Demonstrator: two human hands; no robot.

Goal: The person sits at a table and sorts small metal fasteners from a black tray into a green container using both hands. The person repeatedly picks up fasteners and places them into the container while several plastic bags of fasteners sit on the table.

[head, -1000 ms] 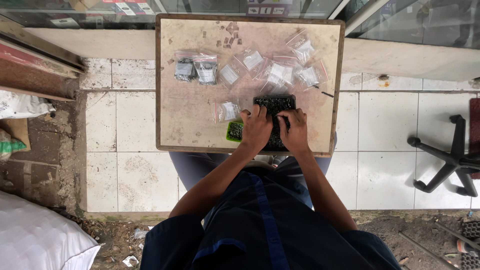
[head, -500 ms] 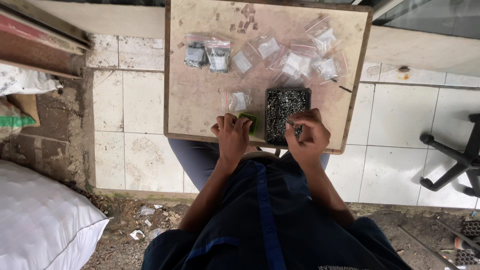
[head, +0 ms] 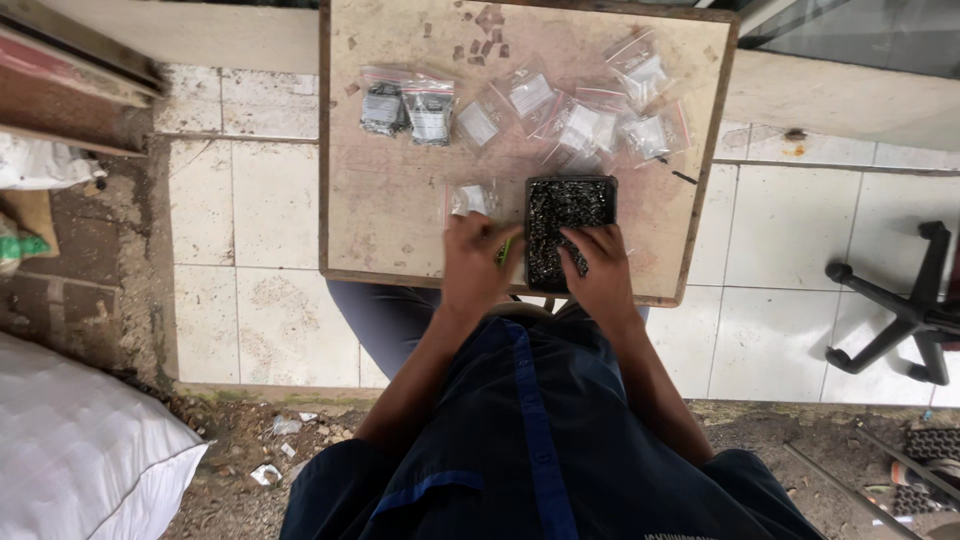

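Note:
A black tray (head: 562, 208) full of small dark metal parts sits at the near edge of a square wooden board (head: 400, 200). My right hand (head: 598, 268) lies on the tray's near end with its fingers down in the parts. My left hand (head: 474, 260) rests on the board just left of the tray, its fingers curled over something small and green that is mostly hidden. A small clear bag (head: 468, 200) lies just beyond its fingertips.
Several clear zip bags (head: 585, 125) of small parts lie across the far half of the board, two of them holding dark pieces (head: 405, 105). A black chair base (head: 905, 310) stands at right on the tiled floor. A white sack (head: 80, 450) lies at lower left.
The view has shifted, so the board sits higher and farther right in frame. Both hands have drawn back toward the near edge, the right one staying on the tray.

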